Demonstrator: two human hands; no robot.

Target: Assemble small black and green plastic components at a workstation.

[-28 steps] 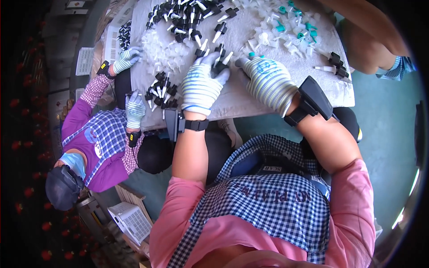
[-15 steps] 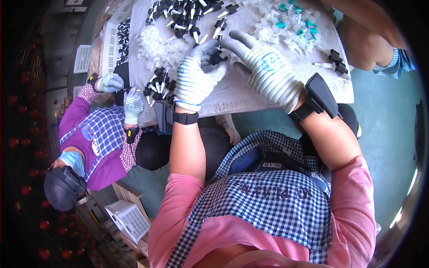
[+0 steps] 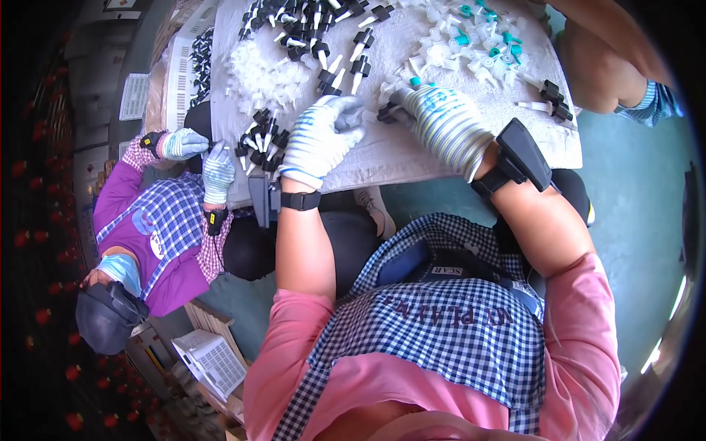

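Observation:
My left hand (image 3: 322, 140), in a striped knit glove, is above the near part of the white-covered table. Its fingers are curled together; whatever lies between the fingertips is blurred. My right hand (image 3: 443, 121), gloved alike, is closed with thumb and fingertips on a black ribbed cap (image 3: 386, 112). Just beyond its knuckles is a small teal-and-white plastic piece (image 3: 415, 81). Black caps with white stems (image 3: 359, 67) lie ahead of my hands, beside a pile of black caps (image 3: 298, 29). A heap of translucent white pieces (image 3: 265, 77) lies beyond my left hand.
Translucent and teal pieces (image 3: 471, 48) are spread at the far right, with several black caps (image 3: 553, 99) near the right edge. A small black-cap cluster (image 3: 261, 140) lies left of my wrist. A co-worker's gloved hands (image 3: 198, 154) work at the left; another person's arm is at the upper right.
My right hand has drawn in its outstretched fingers and closed on a black cap. My left hand has moved slightly nearer and left, uncovering black caps beyond it.

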